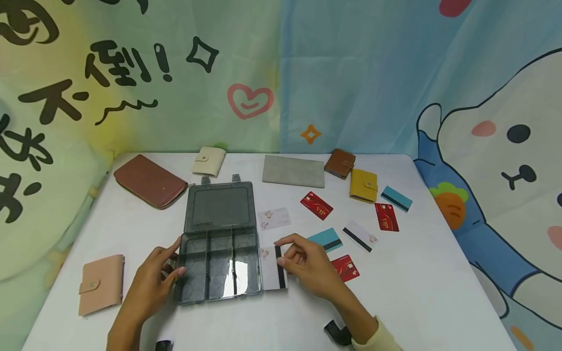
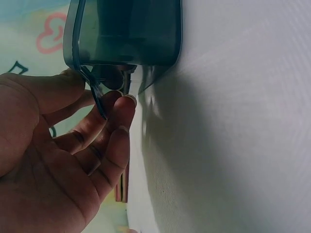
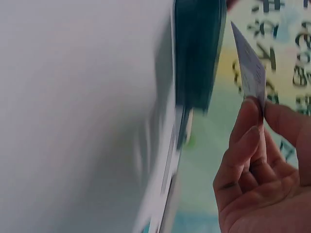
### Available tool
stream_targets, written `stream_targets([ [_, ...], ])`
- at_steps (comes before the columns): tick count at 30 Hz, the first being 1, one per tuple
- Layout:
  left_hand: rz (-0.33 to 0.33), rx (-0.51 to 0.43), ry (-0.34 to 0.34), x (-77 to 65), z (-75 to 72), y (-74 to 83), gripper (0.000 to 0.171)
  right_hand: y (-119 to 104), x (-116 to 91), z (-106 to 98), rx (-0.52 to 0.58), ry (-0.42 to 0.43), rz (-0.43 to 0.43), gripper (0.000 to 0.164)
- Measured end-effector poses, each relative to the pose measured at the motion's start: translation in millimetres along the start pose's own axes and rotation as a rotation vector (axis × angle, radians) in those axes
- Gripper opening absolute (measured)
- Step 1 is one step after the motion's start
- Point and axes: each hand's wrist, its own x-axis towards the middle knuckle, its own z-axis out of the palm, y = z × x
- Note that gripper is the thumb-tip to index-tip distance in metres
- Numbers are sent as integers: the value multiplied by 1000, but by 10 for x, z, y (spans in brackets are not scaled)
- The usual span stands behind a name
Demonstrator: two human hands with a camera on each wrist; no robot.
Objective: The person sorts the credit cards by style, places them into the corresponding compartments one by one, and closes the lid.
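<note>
A translucent dark grey plastic box [image 1: 193, 263] lies opened flat at the middle of the table, its lid [image 1: 221, 204] folded back. Three long compartments run through its base. At the box's left side, my left hand [image 1: 151, 280] grips the edge, thumb on the rim and fingers curled beneath it in the left wrist view. My right hand [image 1: 311, 263] pinches a white card [image 1: 270, 270] with a black stripe between thumb and index finger. The right wrist view shows this card [image 3: 251, 73] raised above the table, beside the box [image 3: 198, 53].
Right of the box lie several cards, among them a red VIP card [image 1: 316, 205], a blue card [image 1: 326, 239] and a pale card [image 1: 274, 218]. Around them are a brown wallet [image 1: 150, 181], a pink wallet [image 1: 102, 285], a grey sleeve [image 1: 293, 171] and a yellow card holder [image 1: 363, 185].
</note>
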Motion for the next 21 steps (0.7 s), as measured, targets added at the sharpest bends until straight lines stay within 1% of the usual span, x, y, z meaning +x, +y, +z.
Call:
stream_targets([
  [2,7,-3,6,9,1,3,73,-58,72,119,6,-19,-11,33],
  [4,11,-9,7,17,0,6,73,-104,141,208,-14,-39,-32,33],
  [9,0,-19,1,27,-2,17,73,-137,264,329,-189,-80,-112,32],
  [11,-2,-18,-1,26,-2,19,73,-130,291,339,-257,-90,-140,32],
  [13,0,-17,-6,21,-5,19,74,-115,317,331,-293,-93,-156,32],
  [16,-3,-15,-11,19,-13,24,74,-81,379,295,-312,-83,-163,32],
  [21,-19,-19,-19,9,-19,27,75,-5,549,190,-330,-29,-150,30],
])
